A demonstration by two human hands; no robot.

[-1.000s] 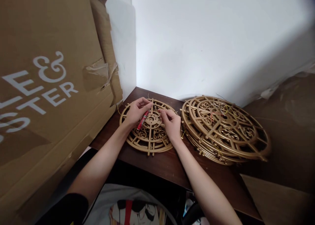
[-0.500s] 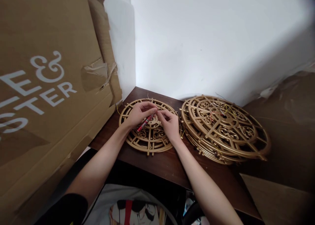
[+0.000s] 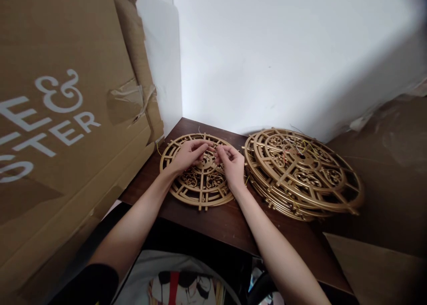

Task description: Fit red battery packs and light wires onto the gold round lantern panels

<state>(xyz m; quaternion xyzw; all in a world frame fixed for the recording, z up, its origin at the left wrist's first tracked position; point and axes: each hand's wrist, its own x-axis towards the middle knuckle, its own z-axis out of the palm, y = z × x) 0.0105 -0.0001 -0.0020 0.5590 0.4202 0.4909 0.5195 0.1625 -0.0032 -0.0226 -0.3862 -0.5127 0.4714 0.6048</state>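
Observation:
A round gold openwork frame (image 3: pixel 202 193) with scroll patterns lies flat on the dark brown tabletop. Above its centre is my left hand (image 3: pixel 191 155), fingers stretched to the right and thumb drawn close under them. My right hand (image 3: pixel 231 163) faces it a short gap away, thumb and fingertips pinched together. Anything between the fingers of either hand is too small to make out. The fingertips of both hands cover part of the frame's far side.
To the right rises a stack of similar gold frames (image 3: pixel 300 176) with thin yellow, white and red wires on top. A large cardboard box (image 3: pixel 76 162) stands on the left, another cardboard surface (image 3: pixel 390 176) on the right. Behind is a white wall (image 3: pixel 260 51).
The red pen-like tool that hung under my left hand is no longer visible. My hands were touching at the fingertips and are now slightly apart. The view has shifted a little.

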